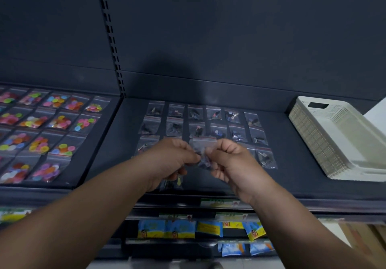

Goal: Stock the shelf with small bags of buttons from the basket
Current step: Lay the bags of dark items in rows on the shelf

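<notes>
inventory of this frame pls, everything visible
shelf: one, dark grey, spans the frame
dark-button bags: over a dozen, clear, in rows on the middle of the shelf; some hidden by the hands
bright-button bags: many, clear with multicoloured buttons, left section, cut off by the edge
basket: one, white, right end of the shelf
packets: several, blue and yellow, lower tiers
held bag: one, clear, between the hands
left hand: pinches the held bag
right hand: pinches the held bag

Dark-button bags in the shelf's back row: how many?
6, left to right: bag one, two, three, four, five, six. None looks hidden there; the left hand and right hand cover only nearer rows.
</notes>
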The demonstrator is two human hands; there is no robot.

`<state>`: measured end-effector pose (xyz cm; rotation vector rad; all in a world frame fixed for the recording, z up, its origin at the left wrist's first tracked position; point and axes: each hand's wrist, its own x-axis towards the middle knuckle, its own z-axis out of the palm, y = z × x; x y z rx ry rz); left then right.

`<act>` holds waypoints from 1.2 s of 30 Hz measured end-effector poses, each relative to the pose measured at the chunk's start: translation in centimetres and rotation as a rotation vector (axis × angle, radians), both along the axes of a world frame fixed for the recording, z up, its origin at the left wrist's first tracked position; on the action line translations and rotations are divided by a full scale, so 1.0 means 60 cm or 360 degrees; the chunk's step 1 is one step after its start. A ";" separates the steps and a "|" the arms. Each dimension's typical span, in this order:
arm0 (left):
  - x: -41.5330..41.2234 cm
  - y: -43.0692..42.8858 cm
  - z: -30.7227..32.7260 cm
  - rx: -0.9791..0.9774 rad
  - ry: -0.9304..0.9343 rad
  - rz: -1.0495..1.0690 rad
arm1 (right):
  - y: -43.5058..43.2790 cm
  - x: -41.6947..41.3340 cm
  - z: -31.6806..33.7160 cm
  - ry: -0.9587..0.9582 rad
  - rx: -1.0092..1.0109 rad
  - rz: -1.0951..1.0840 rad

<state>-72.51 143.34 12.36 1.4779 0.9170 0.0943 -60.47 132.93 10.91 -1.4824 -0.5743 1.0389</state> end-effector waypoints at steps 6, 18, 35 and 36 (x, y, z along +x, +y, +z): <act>0.003 0.002 0.001 0.0015 0.0028 -0.0035 | -0.005 0.012 -0.002 -0.0104 -0.0050 -0.0040; -0.006 0.023 -0.001 -0.0337 -0.0105 0.0320 | -0.006 0.016 -0.035 -0.0243 -0.0476 -0.0032; -0.015 0.019 0.009 -0.0471 -0.0408 0.0479 | 0.012 0.015 -0.065 -0.0763 -0.0610 0.0114; -0.015 0.019 0.008 -0.0464 -0.0406 0.0470 | 0.011 0.015 -0.066 -0.0814 -0.0604 0.0125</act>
